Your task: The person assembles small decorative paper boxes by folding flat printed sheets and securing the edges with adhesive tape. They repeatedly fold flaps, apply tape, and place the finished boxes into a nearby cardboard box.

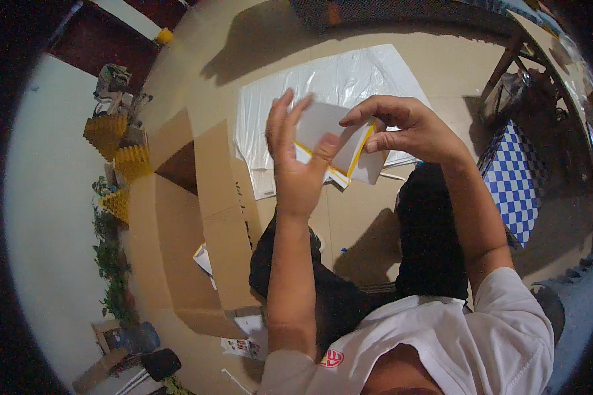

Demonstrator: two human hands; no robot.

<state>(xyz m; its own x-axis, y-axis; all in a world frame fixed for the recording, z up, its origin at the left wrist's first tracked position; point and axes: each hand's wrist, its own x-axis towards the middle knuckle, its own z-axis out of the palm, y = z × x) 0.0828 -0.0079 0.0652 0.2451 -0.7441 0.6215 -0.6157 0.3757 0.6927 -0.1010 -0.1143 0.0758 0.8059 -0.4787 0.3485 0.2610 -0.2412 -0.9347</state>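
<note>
Above the middle of the floor, a folded piece of white card (323, 122) with yellow edges is between my two hands. My right hand (416, 126) pinches its right side between thumb and fingers. At the card's left side is my left hand (298, 158), its fingers stretched upward and apart, slightly blurred. The left thumb lies across the front of the card. The fingers partly hide the card, so its full shape does not show.
Left of my legs stands an open brown cardboard box (188, 257), with a white folded piece (204, 260) inside. White plastic-covered sheets (263, 118) lie on the floor ahead. A blue-and-white checkered panel (512, 184) and a table (553, 66) are at right.
</note>
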